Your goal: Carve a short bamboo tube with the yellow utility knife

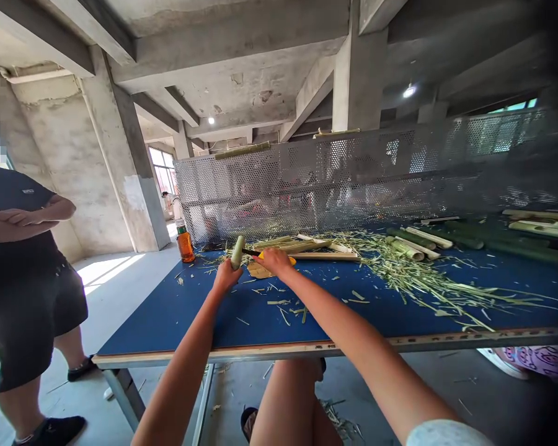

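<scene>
My left hand [225,275] is closed around a short pale green bamboo piece [237,251], held upright above the blue table [177,316]. My right hand [275,261] is wrapped round a yellow-handled knife [260,254] whose dark blade points left towards the bamboo piece. Both arms reach out over the table's near edge. Under the hands lies a flat tan strip of bamboo [259,271].
Green shavings [413,279] and split bamboo sticks [307,244] litter the table, with thicker stalks [493,238] at the far right. An amber bottle [185,243] stands at the far left corner. A perforated metal screen [353,176] backs the table. A person with folded arms [23,272] stands left.
</scene>
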`<state>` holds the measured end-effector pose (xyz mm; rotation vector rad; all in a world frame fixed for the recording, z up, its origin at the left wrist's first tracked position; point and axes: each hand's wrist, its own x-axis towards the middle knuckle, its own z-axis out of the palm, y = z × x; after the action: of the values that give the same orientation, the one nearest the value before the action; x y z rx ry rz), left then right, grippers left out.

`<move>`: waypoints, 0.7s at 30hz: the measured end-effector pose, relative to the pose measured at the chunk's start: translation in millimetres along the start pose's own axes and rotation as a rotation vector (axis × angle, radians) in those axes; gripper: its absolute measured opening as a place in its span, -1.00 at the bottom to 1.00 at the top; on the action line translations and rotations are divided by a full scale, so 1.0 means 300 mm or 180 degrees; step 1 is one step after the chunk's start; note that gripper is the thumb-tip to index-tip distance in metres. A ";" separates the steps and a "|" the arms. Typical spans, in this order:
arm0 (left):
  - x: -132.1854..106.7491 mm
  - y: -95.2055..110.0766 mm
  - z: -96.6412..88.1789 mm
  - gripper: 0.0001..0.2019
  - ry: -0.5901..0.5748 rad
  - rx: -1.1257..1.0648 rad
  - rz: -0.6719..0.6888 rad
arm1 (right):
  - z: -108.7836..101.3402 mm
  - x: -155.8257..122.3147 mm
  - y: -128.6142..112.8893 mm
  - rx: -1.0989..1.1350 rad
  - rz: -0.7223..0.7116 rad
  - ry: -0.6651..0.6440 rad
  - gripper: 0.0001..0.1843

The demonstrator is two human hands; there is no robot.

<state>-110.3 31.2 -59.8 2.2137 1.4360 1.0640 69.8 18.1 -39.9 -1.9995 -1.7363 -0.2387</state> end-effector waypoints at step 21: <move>0.008 0.008 0.035 -0.85 0.0227 -0.1955 -0.0233 | -0.071 -0.056 0.115 -0.0486 -0.0097 0.0775 -0.64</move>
<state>-100.6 33.6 -64.5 1.6864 1.0174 1.3464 103.9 -9.4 -36.9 -1.9552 -1.6361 -0.6155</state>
